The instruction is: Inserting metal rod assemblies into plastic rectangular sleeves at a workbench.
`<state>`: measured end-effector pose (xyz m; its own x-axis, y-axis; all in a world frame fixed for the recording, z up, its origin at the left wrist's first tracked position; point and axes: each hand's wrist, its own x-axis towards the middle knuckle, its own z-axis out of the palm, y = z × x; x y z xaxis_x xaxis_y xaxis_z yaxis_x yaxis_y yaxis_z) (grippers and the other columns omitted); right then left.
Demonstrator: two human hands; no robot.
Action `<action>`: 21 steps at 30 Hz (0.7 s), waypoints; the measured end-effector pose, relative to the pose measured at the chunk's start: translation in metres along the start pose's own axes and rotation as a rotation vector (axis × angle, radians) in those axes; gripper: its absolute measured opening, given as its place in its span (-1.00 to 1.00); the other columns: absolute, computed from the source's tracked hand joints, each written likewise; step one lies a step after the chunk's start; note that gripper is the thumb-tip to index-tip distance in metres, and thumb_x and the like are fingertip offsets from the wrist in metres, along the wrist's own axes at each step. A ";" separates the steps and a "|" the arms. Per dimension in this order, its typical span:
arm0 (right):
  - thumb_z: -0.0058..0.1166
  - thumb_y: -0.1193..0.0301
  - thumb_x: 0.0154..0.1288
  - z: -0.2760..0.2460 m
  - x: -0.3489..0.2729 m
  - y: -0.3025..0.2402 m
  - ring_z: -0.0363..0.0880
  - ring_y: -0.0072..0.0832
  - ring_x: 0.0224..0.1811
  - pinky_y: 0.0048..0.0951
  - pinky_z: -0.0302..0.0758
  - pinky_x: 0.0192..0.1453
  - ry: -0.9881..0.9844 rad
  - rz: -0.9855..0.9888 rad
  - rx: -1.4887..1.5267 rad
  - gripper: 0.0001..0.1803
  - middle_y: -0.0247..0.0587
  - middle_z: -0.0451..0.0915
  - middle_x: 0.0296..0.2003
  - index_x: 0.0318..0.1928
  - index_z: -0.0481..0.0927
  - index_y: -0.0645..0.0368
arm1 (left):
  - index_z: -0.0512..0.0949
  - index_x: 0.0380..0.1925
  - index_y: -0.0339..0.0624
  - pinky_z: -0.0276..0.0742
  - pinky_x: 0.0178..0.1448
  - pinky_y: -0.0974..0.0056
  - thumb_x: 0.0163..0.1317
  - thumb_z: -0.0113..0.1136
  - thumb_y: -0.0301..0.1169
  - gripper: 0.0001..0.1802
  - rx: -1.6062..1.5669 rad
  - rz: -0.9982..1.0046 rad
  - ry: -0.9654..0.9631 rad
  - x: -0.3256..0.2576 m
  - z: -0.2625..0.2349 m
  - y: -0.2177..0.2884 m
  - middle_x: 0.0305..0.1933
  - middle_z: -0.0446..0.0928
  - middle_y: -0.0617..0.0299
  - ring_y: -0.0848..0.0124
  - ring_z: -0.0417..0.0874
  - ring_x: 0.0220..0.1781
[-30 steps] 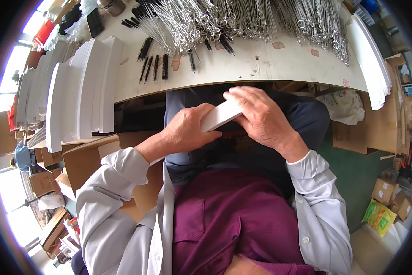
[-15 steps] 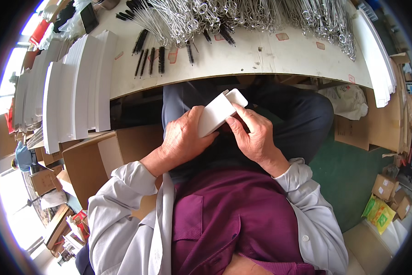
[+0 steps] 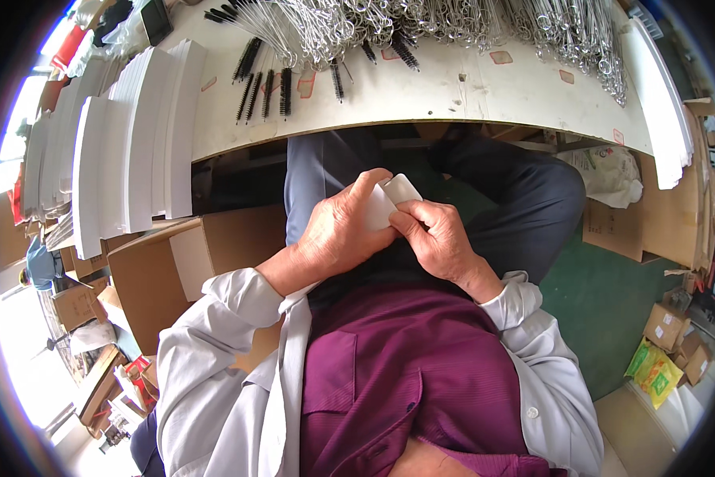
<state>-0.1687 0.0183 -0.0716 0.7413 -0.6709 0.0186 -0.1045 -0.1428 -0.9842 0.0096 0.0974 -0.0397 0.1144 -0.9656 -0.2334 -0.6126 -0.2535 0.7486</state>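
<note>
Above my lap I hold a small white cardboard box (image 3: 379,211), tilted up and to the right. My left hand (image 3: 337,226) is wrapped around its body and hides much of it. At the upper end a rounded end flap (image 3: 403,189) stands out. My right hand (image 3: 441,238) has thumb and forefinger closed on that end of the box, beside the flap. What the box contains cannot be seen.
Across the table (image 3: 421,95) ahead lies a big heap of looped wire brushes (image 3: 421,24), with several black-bristled brush heads (image 3: 285,94) toward me. Stacked white flat cartons (image 3: 139,143) stand left, more (image 3: 659,103) right. An open brown carton (image 3: 155,278) sits beside my left arm.
My left hand has slid up the box and covers more of it. My right fingers have drawn closer together at the flap end. The view has shifted slightly.
</note>
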 end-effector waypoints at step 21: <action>0.29 0.48 0.44 0.007 -0.008 0.007 0.80 -0.38 -0.22 -0.40 0.67 -0.12 0.152 -0.022 -0.072 -0.66 -0.02 0.78 -0.22 0.15 0.63 0.38 | 0.50 0.08 -0.13 0.75 -0.10 -0.01 0.13 0.48 -0.38 -0.49 0.106 0.075 0.120 -0.008 0.023 -0.009 -0.03 0.67 -0.08 -0.08 0.79 -0.09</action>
<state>-0.1706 0.0282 -0.0797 0.6358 -0.7685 0.0721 -0.1408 -0.2073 -0.9681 -0.0038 0.1086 -0.0587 0.1539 -0.9832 -0.0984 -0.7013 -0.1789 0.6900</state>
